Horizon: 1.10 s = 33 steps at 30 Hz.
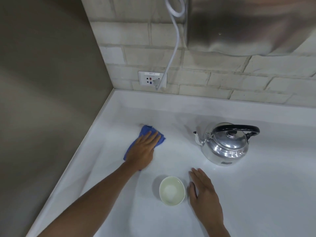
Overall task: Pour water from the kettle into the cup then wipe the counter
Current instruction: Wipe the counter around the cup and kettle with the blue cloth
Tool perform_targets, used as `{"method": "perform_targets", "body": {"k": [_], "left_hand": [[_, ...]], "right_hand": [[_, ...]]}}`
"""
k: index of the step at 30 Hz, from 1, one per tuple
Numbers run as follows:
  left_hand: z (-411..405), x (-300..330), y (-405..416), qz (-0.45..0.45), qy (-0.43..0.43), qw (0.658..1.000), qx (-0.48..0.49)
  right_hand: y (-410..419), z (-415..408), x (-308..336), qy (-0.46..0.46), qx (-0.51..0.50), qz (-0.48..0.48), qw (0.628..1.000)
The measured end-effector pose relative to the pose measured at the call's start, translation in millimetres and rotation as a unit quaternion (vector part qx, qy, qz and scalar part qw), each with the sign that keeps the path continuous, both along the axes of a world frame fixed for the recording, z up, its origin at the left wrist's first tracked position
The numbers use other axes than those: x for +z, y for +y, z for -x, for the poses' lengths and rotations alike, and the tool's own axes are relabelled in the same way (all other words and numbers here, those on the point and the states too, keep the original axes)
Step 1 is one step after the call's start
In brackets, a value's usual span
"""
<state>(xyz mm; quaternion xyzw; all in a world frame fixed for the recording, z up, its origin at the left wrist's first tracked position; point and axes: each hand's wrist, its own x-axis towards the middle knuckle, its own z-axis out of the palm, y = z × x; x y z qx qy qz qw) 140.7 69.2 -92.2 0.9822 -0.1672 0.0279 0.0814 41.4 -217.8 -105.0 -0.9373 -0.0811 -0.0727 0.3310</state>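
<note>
Pressing my flat left hand (143,151) on the blue cloth (147,134), I should sweep firmly from the counter's (256,194) left edge; right hand (205,194) rests spread, empty.

I see a blue cloth (145,139) on a plain white desk (256,194). The kettle (225,146) is shiny silver with a black handle (239,128). The cup (172,190) is pale cream-white inside. The back wall (222,79) has an off-white brick pattern, the side wall (42,82) flat grey-brown. A white socket (152,80) shows red and blue marks, with a white cable (172,53).
</note>
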Motion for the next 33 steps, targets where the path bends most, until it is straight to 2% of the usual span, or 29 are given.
{"method": "perform_targets", "body": {"k": [1,3,6,10,12,16,19,21,23,28,33], "left_hand": [[-6,0,-16,0.001,0.009,1.000,0.025],[-11,0,-42,0.003,0.004,1.000,0.016],[5,-1,-56,-0.019,-0.040,0.990,-0.132],[17,8,-37,-0.056,-0.056,0.946,-0.315],[4,5,-22,-0.030,-0.050,0.951,-0.302],[-18,-1,-21,0.036,-0.043,0.991,-0.119],[-24,4,-50,0.053,-0.034,0.998,-0.010],[-25,4,-60,0.052,-0.026,0.998,0.023],[-26,0,-61,0.052,-0.040,0.998,-0.004],[-33,-7,-52,0.030,-0.094,0.982,-0.162],[-29,-9,-57,0.029,-0.067,0.955,-0.288]], "right_hand": [[0,0,0,0.002,0.001,0.003,1.000],[0,0,0,0.001,0.005,0.004,1.000],[-2,-1,0,0.001,0.006,-0.004,1.000],[-3,1,1,0.001,0.007,-0.006,1.000],[-5,0,1,-0.003,0.013,-0.009,1.000],[-4,0,2,-0.006,0.007,-0.015,1.000],[-4,0,2,-0.002,0.005,-0.016,1.000],[-5,-1,2,-0.005,0.012,-0.016,1.000],[-5,0,2,-0.007,0.009,-0.029,1.000],[-6,0,10,-0.027,-0.048,-0.115,0.992],[-9,-1,12,-0.036,-0.084,-0.144,0.985]]}}
